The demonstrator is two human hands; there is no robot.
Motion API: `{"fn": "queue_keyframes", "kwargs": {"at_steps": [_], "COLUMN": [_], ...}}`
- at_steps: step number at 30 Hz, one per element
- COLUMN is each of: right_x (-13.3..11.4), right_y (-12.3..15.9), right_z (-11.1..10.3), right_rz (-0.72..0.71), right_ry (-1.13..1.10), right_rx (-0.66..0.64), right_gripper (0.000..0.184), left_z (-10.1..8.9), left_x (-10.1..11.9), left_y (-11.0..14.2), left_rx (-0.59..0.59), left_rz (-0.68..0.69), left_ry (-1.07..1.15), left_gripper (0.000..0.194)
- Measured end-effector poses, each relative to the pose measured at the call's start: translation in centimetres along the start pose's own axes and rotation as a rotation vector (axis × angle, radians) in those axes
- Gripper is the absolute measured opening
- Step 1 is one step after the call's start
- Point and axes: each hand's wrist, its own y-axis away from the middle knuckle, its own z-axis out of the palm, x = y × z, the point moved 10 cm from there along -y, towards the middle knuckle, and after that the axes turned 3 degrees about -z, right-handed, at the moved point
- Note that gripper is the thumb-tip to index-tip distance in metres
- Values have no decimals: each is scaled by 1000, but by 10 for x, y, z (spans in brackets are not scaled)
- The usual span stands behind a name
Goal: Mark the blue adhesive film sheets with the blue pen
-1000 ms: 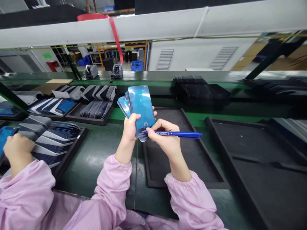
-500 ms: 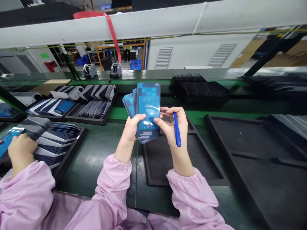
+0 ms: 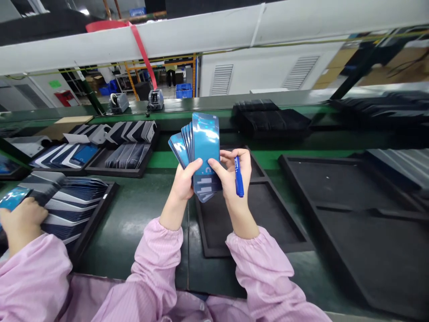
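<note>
My left hand [image 3: 183, 182] grips a fanned stack of phone-sized panels [image 3: 182, 147] faced with glossy blue film, its thumb lying across the front one. My right hand [image 3: 236, 179] pinches the front panel [image 3: 206, 138] by its lower right side, thumb on its face and fingers behind. Tucked in that same hand is a blue pen [image 3: 239, 178], pointing down along the palm. The panels are held upright above a black tray [image 3: 254, 219] on the green bench. Pale printed strips show at the stack's bottom end.
At far left a co-worker's hand [image 3: 25, 219] holds another blue panel [image 3: 15, 198] over a tray of stacked panels [image 3: 75, 201]. More filled trays [image 3: 119, 172] stand behind. A large black tray [image 3: 375, 250] lies to the right. Tape dispensers [image 3: 156, 99] sit on the back ledge.
The front panel has tilted and its glare has shifted, and the stack behind is fanned wider to the left. The view has turned slightly. The co-worker's hand and panel have moved a little.
</note>
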Motion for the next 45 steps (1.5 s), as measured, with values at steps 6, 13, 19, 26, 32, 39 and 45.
{"fn": "queue_keyframes", "kwargs": {"at_steps": [6,13,19,26,32,39,45], "right_x": [-31,-35,-33,-35,-39,-33,-40], "right_y": [3,28,28,26,26,25,6], "right_z": [-25,31,32,28,32,31,2], "right_rz": [-101,171,120,97,68,137,85], "right_ry": [211,-37,119,153,193,110,-109], "right_rx": [165,-347,-290,-277,-310,-313,-158], "right_gripper": [35,28,46,41,40,47,52], "left_z": [8,5,1,-1,-3,-4,4], "left_x": [8,35,38,37,38,37,32], "left_y": [6,12,14,15,17,15,12], "left_rx": [-33,-10,7,60,76,59,-24], "left_rz": [52,184,205,197,195,193,146], "left_ry": [18,64,42,55,45,49,47], "left_gripper": [38,33,37,34,30,31,31]}}
